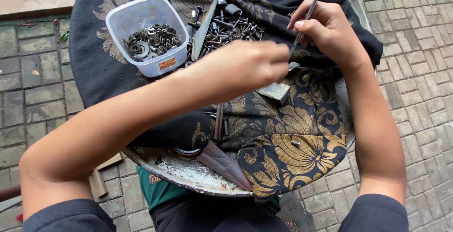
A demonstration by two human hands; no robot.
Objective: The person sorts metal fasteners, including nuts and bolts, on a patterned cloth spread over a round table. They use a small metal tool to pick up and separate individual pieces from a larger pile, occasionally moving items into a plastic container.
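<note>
Two hands at work over a round metal surface (188,175) draped in black cloth (283,137) with gold floral print.

- Left hand (250,67): forearm crosses from lower left toward centre, wrist bent, fingers curled down and closed over something small at the cloth; what it grips is hidden beneath the knuckles. A small grey block (275,91) lies just under the fingertips.
- Right hand (325,29): forearm comes up the right side, elbow low, wrist turned inward. Fingers closed around a thin metal rod (309,12), held like a pen, its tip angled down toward the left hand's fingertips.
- Clear plastic tub (146,33): upper left on the cloth, holding dark washers and rings.
- Loose pile of screws and bolts (231,24): on the cloth just right of the tub, behind both hands.
- Flat metal blade (204,26): lies between tub and screw pile.
- Brown pointed blade (224,163): at the near rim, partly under the cloth.
- Brick paving (415,95): surrounds the surface.
</note>
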